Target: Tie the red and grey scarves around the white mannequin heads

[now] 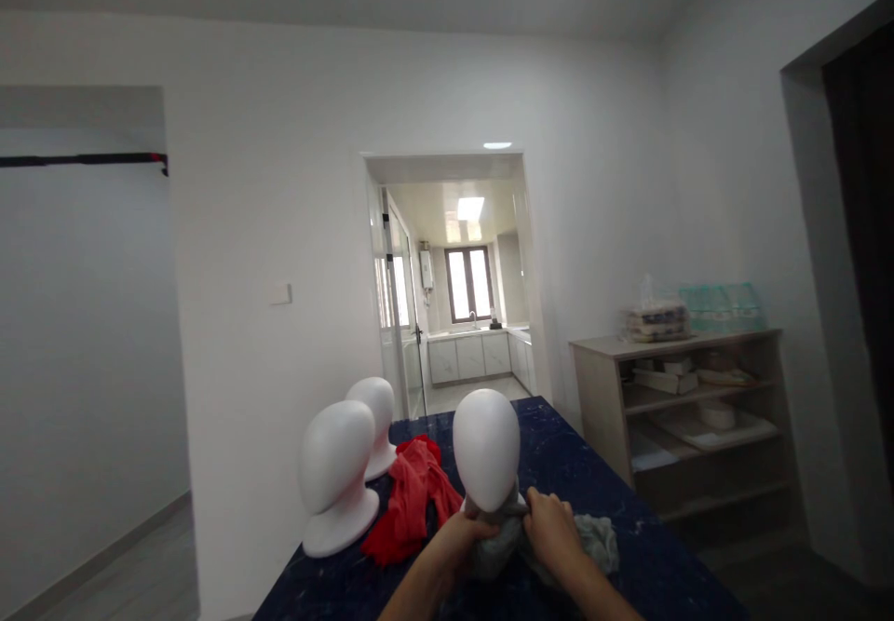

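A white foam mannequin head stands upright on the dark blue marbled table, right in front of me. A grey-green cloth is bunched around its neck and trails to the right. My left hand grips the cloth at the left of the neck, fingers closed. My right hand clutches the same cloth at the right of the neck. Both hands touch the base of the head.
Two more white mannequin heads stand at the table's left. A red cloth lies crumpled between them and the near head. A wooden shelf unit with boxes stands at the right wall. A doorway opens to a kitchen.
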### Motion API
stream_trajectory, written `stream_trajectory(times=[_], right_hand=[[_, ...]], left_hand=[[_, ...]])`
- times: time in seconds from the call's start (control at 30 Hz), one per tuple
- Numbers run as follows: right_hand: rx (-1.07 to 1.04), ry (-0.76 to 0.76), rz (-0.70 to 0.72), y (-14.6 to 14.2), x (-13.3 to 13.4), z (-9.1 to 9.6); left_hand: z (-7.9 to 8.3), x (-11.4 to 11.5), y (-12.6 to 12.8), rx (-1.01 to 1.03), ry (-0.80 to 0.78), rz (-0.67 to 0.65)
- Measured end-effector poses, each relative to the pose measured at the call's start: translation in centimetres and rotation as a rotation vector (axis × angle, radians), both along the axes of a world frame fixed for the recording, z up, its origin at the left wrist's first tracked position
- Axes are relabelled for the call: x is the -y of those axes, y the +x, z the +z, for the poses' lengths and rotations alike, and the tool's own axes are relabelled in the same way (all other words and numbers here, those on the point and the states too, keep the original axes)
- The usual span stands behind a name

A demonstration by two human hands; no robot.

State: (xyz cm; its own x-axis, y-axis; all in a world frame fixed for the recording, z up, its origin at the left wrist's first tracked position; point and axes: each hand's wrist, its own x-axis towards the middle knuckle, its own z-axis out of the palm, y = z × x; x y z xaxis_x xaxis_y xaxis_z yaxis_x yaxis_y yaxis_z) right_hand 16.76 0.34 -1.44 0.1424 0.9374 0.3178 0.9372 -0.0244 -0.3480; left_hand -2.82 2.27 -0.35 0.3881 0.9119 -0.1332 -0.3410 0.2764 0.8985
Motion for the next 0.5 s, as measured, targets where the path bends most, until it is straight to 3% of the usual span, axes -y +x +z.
stream_trajectory(times=[0.1,0.2,0.4,0.5], right_hand=[[-0.003,-0.009,-0.005,0.0,0.0,-0.2],[0.006,-0.016,-0.012,-0.1,0.0,-0.4],[0.040,-0.028,-0.016,0.1,-0.4,-0.6],[0.052,-0.033,-0.013,0.1,-0.7,-0.7]], left_hand=[[-0.9,1.3,0.2,0.212,-0.015,0.044],[-1.5,2.4,0.6,0.334,-0.129,0.111],[0.0,3.0,-1.5,0.279,-0.208,-0.174],[-0.3,2.3,-3.4,0.210,-0.205,-0.184]])
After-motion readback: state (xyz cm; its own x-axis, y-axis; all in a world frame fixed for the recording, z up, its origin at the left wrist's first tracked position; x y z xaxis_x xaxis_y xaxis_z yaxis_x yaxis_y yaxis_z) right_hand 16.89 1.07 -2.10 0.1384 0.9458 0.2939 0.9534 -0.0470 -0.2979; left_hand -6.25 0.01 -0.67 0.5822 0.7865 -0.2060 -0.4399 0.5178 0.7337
